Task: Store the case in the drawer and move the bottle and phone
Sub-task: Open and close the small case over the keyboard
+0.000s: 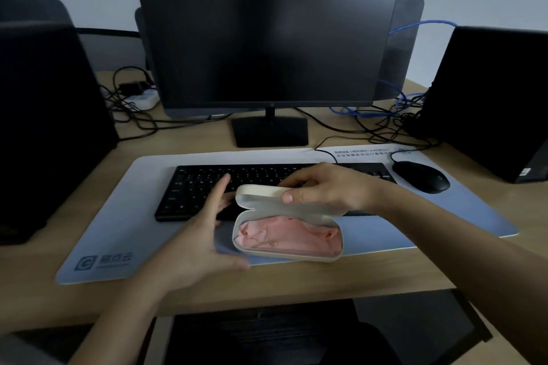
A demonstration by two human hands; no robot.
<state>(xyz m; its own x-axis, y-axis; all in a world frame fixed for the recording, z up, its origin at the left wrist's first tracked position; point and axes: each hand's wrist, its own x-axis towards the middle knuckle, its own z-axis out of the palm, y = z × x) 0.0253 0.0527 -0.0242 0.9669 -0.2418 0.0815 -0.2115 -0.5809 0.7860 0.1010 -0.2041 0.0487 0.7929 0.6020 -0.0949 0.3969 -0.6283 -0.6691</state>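
A cream-white oblong case (289,255) lies on the desk mat in front of the keyboard, its hinged lid half raised. Inside it I see a crumpled pink cloth (289,235). My left hand (204,234) cups the case's left end, fingers spread along its side. My right hand (323,187) pinches the raised lid's front edge from above. No bottle, phone or drawer is in view.
A black keyboard (207,187) and a black mouse (421,176) rest on a pale desk mat (118,240). A dark monitor (267,29) stands behind, with black computer towers (50,127) (492,101) at both sides and tangled cables. The desk's front edge runs below the mat.
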